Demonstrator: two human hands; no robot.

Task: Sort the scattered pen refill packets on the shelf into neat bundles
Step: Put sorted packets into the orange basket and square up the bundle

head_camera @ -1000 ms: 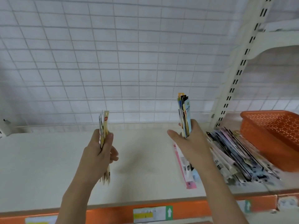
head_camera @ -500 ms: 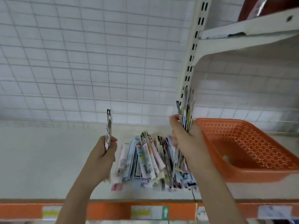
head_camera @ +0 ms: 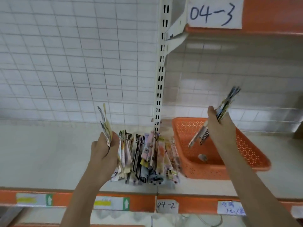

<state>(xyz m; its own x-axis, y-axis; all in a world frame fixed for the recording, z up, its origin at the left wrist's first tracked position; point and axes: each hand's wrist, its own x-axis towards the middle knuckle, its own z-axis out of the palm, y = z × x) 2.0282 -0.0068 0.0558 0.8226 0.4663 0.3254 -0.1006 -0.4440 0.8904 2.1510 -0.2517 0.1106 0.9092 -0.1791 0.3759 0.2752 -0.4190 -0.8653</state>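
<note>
Two handfuls up. Left hand (head_camera: 105, 149) grip closed round thin sheaf of packets (head_camera: 106, 124), just left of loose pile (head_camera: 147, 156) on shelf (head_camera: 41, 153). Right hand (head_camera: 219, 126) grips thicker bundle (head_camera: 224, 104) over orange basket (head_camera: 246, 154) right of pile, likely to keep sorted lots apart.

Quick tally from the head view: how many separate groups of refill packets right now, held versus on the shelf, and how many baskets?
Bundles held in a hand: 2, one in the left hand (left bundle), one in the right hand (right bundle), which is above the basket.
Piles on the shelf: 1, the loose pile.
Orange baskets: 1.
Total: 4.
</note>
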